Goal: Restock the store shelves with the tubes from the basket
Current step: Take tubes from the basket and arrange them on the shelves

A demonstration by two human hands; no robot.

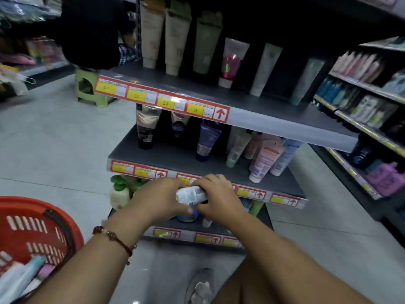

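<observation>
A white tube (190, 195) lies sideways between both my hands, in front of the middle shelf's edge (252, 190). My left hand (160, 199) grips its left end and my right hand (219, 198) grips its right end. The red basket (26, 216) stands at the lower left with several tubes (19, 277) in it. Tubes stand cap-down on the top shelf (274, 108), and more stand on the middle shelf, among them a pink one (263, 161).
A green-capped pump bottle (119, 191) and other bottles stand on the bottom shelf. A green plastic stool (89, 88) and a person in dark clothes are at the back left. Another shelving unit (361, 128) runs along the right. My foot (201, 286) is below.
</observation>
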